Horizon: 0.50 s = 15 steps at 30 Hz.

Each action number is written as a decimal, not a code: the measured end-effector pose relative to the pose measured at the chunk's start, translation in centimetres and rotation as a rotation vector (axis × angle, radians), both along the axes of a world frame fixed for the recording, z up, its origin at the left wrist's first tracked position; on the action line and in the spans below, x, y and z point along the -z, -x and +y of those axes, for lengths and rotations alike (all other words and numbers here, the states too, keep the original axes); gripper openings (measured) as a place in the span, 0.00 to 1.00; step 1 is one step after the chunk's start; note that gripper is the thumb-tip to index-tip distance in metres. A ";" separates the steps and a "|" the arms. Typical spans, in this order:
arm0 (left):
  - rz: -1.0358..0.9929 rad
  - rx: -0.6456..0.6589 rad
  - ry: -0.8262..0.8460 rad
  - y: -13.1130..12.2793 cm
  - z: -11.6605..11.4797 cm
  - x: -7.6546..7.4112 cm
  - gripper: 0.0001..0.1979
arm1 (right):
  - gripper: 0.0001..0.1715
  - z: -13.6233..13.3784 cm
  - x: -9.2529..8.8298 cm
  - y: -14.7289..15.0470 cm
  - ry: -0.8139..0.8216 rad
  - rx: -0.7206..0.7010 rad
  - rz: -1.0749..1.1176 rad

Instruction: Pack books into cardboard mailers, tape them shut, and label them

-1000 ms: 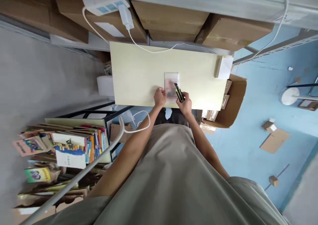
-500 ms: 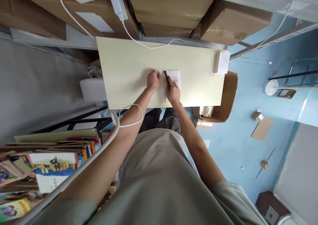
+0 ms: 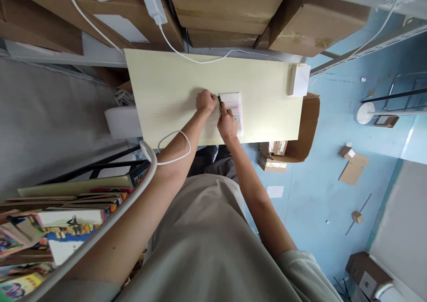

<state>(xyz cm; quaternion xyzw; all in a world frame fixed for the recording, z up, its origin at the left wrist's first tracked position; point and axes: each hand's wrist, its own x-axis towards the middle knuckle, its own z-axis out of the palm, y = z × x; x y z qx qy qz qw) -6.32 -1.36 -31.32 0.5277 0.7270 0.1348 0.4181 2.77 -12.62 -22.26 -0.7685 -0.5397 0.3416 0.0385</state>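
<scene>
My right hand [image 3: 228, 126] is closed around a black and yellow utility knife [image 3: 220, 104]. The knife points away from me, along the left edge of a flat white packet [image 3: 235, 102] with faint coloured print. Part of the packet is covered by the right hand. Just left of the knife tip is my left hand [image 3: 206, 101], its fingers pinched together near the tip; whatever is between them is hidden or too small to make out. Both hands are over the pale yellow table [image 3: 163, 93].
A small white box [image 3: 299, 80] stands at the table's right end. A white cable [image 3: 207, 62] runs along the back edge, before several cardboard boxes [image 3: 227, 8]. An open carton [image 3: 308, 128] sits beyond the right side. Books [image 3: 73, 217] fill the lower left.
My right hand with the knife has shifted a little left and towards me, uncovering more of the packet. The left hand stays close to the knife tip.
</scene>
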 end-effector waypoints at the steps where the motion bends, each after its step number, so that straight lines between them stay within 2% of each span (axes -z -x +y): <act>1: 0.043 0.030 0.031 -0.1 0.0 -0.4 0.07 | 0.45 -0.3 -0.5 0.2 0.021 -0.023 -0.038; 6: 0.135 0.091 0.067 -0.3 -0.3 -1.1 0.14 | 0.44 -2.3 -2.3 0.8 0.107 -0.093 -0.165; 15: 0.078 0.071 0.055 -0.1 -0.1 0.2 0.16 | 0.44 -8.2 -3.7 0.9 0.222 -0.137 -0.215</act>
